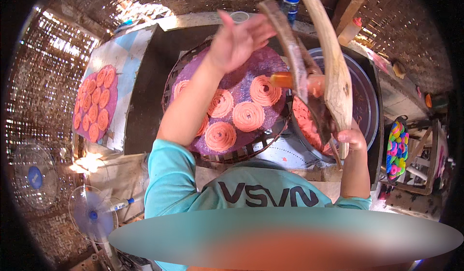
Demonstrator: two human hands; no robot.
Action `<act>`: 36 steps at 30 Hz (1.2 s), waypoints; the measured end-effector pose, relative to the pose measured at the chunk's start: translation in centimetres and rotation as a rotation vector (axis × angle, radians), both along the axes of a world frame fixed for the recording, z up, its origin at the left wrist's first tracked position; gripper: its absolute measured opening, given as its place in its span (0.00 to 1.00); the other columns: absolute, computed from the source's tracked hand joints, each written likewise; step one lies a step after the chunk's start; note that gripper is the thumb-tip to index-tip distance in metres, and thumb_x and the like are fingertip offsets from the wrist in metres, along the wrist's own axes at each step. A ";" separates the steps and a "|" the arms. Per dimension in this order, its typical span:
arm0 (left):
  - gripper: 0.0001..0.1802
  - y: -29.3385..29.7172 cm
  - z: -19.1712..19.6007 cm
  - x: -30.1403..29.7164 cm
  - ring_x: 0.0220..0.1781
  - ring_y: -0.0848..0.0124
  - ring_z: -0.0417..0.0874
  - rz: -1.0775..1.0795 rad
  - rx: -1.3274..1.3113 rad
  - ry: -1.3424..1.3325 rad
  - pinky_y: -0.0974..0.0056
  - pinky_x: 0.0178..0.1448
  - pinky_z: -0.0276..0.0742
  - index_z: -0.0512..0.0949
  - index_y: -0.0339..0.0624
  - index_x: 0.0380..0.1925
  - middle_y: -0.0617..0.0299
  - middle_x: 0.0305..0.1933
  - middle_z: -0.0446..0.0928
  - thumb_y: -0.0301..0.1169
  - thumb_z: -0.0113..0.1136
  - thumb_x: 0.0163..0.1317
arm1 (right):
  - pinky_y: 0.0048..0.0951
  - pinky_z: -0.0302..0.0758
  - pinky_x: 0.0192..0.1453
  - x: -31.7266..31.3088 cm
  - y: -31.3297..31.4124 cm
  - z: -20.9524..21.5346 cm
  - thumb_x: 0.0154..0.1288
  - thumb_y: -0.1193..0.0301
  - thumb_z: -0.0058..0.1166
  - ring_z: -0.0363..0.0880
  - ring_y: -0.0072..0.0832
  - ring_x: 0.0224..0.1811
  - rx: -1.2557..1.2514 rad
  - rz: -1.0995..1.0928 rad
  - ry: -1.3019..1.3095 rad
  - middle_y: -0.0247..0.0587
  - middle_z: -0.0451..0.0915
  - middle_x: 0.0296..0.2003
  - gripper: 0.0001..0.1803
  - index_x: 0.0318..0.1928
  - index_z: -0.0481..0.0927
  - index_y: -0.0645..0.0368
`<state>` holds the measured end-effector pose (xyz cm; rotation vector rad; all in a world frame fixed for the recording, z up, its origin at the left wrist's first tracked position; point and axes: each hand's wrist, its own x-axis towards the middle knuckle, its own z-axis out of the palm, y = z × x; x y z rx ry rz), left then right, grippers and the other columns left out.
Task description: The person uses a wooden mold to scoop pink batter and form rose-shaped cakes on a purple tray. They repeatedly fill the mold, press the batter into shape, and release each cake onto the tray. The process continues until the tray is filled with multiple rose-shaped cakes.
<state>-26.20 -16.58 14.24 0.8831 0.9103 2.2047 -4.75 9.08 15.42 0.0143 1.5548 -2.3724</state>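
My left hand [239, 43] is raised above the round tray, fingers stretched out and slightly blurred. It appears to hold nothing, with its fingertips close to the upper end of a wooden hand press [337, 77]. The press has one pale arm and one dark arm, and an orange cylinder [282, 80] sticks out between them. My right hand [354, 136] grips the near end of the press. Several pink dough spirals [248, 116] lie on a purple round sheet [237, 85] on the woven tray [166, 89]. Under the press is a basin [371, 106] with pink dough [307, 123].
At the left, a board [126, 53] carries a second purple sheet of pink spirals [95, 99]. A blue-capped bottle [290, 2] and a clear cup [239, 16] stand at the back. Two fans [93, 215] are lower left; a colourful bundle [397, 147] hangs at the right.
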 end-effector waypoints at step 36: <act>0.37 -6.7 -2.4 -7.5 0.49 0.54 0.76 0.198 0.674 -0.081 0.53 0.50 0.76 0.76 0.49 0.40 0.57 0.39 0.76 0.70 0.47 0.48 | 0.28 0.76 0.40 -13.5 -6.0 3.9 0.51 0.46 0.56 0.79 0.31 0.36 0.571 0.485 -0.052 0.46 0.79 0.37 0.41 0.55 0.69 0.68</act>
